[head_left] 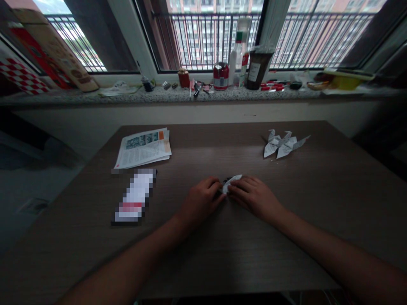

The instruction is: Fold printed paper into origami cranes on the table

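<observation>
Near the middle of the brown table, a small folded piece of printed paper lies between my two hands. My left hand has its fingers and thumb closed on the left end of the paper. From the other side, my right hand presses on the paper with its fingers bent together, covering much of it. Beyond my right hand stand two folded paper cranes, side by side and touching, in the same whitish printed paper.
Printed sheets lie stacked at the table's back left, with a blurred-out phone in front. Behind the table, a granite windowsill bears a red can, a clear bottle, a dark cup and small tools.
</observation>
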### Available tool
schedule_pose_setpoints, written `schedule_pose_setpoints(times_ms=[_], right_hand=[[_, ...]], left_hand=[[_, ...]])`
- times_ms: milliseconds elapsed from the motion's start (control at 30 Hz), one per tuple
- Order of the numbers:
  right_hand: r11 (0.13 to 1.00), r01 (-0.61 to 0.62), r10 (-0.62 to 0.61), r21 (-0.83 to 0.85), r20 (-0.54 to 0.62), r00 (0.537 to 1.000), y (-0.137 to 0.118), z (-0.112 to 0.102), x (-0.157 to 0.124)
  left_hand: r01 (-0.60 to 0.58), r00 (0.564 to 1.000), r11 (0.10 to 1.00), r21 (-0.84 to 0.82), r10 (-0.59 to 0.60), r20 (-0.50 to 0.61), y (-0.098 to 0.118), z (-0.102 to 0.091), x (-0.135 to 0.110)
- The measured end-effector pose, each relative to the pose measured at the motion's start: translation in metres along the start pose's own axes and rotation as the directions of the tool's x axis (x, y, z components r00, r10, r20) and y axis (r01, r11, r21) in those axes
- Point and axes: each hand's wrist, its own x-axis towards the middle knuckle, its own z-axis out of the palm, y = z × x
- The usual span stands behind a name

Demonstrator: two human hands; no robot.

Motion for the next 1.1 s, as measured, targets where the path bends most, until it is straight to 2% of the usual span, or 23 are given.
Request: schedule_pose_setpoints(times_ms=[100, 267, 400, 467, 633, 700, 867, 1100], right_hand=[[0.999, -0.022, 0.023, -0.025, 0.029, 0.999, -0.003, -0.004, 0.002], [0.998, 0.038, -0.034, -0.046, 0.082, 0.996, -0.008, -0.004, 0.001], [0.995, -0.021, 0.031, -0.096, 0.109, 0.994, -0.015, -0.002, -0.003], [0.992, -0.046, 0.059, -0.118, 0.107, 0.992, -0.016, -0.001, -0.004], [0.996, 0.027, -0.015, -0.087, 0.134, 0.991, -0.011, 0.003, -0.002], [0.998, 0.007, 0.002, -0.062, 0.154, 0.988, -0.008, 0.006, -0.002], [0.998, -0.055, 0.053, 0.006, 0.179, 0.982, -0.004, 0.011, -0.003], [0.994, -0.092, 0.084, 0.053, 0.145, 0.986, -0.006, 0.009, -0.004]], left_hand=[[-0.021, 1.0, 0.999, 0.038, 0.02, 0.016, -0.001, 0.0, 0.0], [-0.097, 0.994, 0.976, 0.192, 0.087, 0.063, 0.002, -0.003, 0.001], [-0.148, 0.988, 0.948, 0.281, 0.128, 0.088, 0.006, -0.004, 0.0], [-0.164, 0.985, 0.945, 0.283, 0.141, 0.101, 0.007, -0.004, -0.001], [-0.23, 0.971, 0.933, 0.275, 0.201, 0.132, 0.004, -0.006, -0.007], [-0.247, 0.966, 0.929, 0.276, 0.213, 0.148, 0.003, -0.008, -0.011], [-0.231, 0.965, 0.945, 0.231, 0.192, 0.182, 0.002, -0.011, -0.017], [-0.179, 0.968, 0.979, 0.096, 0.158, 0.195, -0.003, -0.01, -0.021]])
